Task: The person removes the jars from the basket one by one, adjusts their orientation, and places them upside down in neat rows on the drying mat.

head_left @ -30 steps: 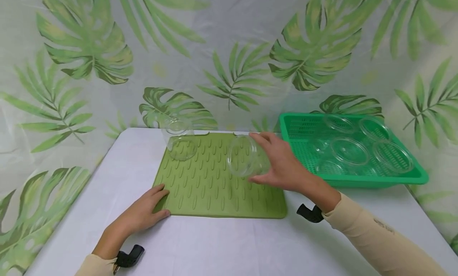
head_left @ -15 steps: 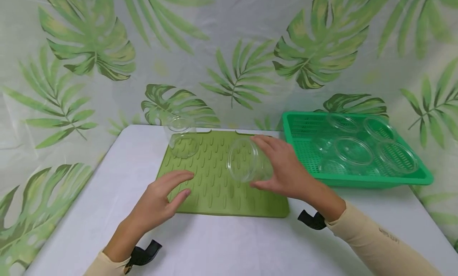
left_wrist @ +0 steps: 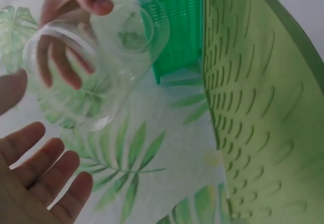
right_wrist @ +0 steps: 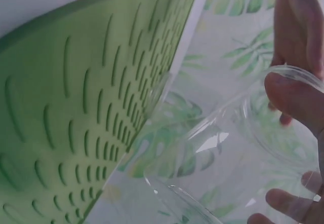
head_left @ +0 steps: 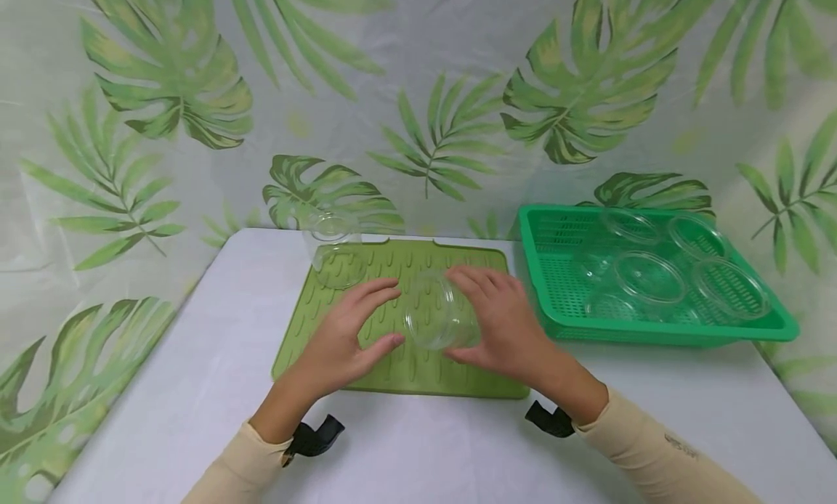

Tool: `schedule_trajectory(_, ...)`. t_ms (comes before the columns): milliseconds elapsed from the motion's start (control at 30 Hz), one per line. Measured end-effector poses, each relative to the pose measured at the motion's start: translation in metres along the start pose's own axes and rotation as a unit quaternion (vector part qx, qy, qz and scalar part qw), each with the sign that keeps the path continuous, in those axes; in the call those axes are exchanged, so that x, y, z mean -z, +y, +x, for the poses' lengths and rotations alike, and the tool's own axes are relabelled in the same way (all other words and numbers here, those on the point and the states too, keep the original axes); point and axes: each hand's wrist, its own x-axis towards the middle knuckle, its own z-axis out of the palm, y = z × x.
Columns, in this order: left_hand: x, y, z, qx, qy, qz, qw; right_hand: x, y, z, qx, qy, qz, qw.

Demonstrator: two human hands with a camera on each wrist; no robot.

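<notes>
A clear plastic cup [head_left: 429, 315] lies sideways in the grip of my right hand [head_left: 502, 322], held over the green mat [head_left: 418, 377] with its rimmed mouth facing left. In the right wrist view, thumb and fingers spread around the cup [right_wrist: 217, 148] near its rim. My left hand [head_left: 346, 337] faces that mouth, thumb and fingers apart in a loose curve, holding nothing. The left wrist view shows a small gap between its fingertips and the cup [left_wrist: 101, 72]. Another clear cup [head_left: 338, 266] stands upside down at the mat's back left corner.
A green plastic basket [head_left: 660, 334] stands to the right of the mat, with several clear cups [head_left: 650, 277] in it. White cloth [head_left: 216, 344] covers the table. A leaf-printed curtain [head_left: 431, 126] hangs right behind it.
My left hand has lifted off the mat's left edge and moved right toward the cup. My right hand has brought the cup slightly left and closer to me.
</notes>
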Motion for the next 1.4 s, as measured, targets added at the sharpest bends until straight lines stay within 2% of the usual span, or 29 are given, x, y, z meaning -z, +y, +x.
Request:
schedule_trajectory(133, -0.011, -0.002, 0.004, 0.013, -0.004, -0.024, 0.9996, -0.006, -0.006, -0.001, 0.011, 0.017, -0.008, 0.9998)
schedule_trajectory(267, -0.016, 0.002, 0.007, 0.033, -0.023, -0.049, 0.9980, -0.009, -0.010, -0.004, 0.023, 0.037, -0.021, 0.9989)
schedule_trajectory(467, -0.019, 0.010, 0.015, 0.053, -0.067, -0.065, 0.9942, -0.008, -0.016, -0.005, 0.028, 0.045, 0.001, 0.9986)
schedule_trajectory(567, -0.018, 0.014, 0.017, 0.058, -0.079, -0.066, 0.9929, -0.006, -0.019, -0.004, 0.036, 0.051, 0.003, 0.9980)
schedule_trajectory(800, -0.016, 0.018, 0.017, 0.050, -0.083, -0.048, 0.9942, -0.005, -0.022, -0.003, 0.047, 0.064, -0.020, 0.9966)
schedule_trajectory(1000, -0.017, 0.018, 0.016, 0.059, -0.085, -0.031, 0.9942, -0.007, -0.023, -0.004, 0.049, 0.064, -0.047, 0.9956)
schedule_trajectory(1233, -0.014, 0.019, 0.014, 0.044, -0.066, -0.017, 0.9967, -0.007, -0.024, -0.004, 0.053, 0.049, -0.057, 0.9957)
schedule_trajectory(1400, -0.012, 0.020, 0.013, 0.035, -0.067, -0.014, 0.9970, -0.006, -0.022, -0.004, 0.053, 0.040, -0.067, 0.9955)
